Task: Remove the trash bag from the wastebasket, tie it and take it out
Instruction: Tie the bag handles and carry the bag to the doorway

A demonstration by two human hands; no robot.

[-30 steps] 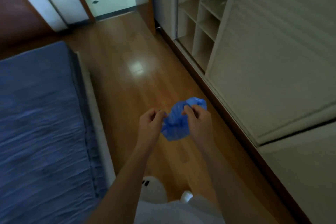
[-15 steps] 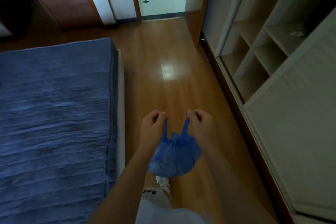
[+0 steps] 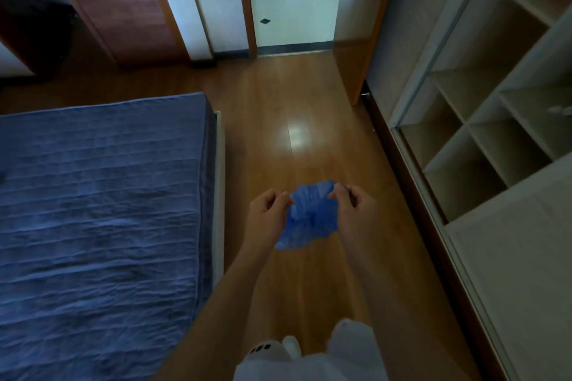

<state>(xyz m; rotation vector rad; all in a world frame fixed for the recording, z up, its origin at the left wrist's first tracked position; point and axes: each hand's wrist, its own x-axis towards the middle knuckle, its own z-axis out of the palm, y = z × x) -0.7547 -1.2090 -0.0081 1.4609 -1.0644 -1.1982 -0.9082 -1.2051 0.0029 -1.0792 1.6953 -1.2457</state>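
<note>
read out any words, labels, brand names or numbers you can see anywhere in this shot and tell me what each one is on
No text reads clearly anywhere.
Dark marks on the white garment at the bottom edge: too small and blurred to read.
Blue trash bag, held by the left hand and right hand: no print.

Bed with blue cover (image 3: 99, 195) at left; wooden floor (image 3: 294, 96) centre; open wardrobe shelves (image 3: 483, 139) at right; doorway (image 3: 291, 15) ahead.
</note>
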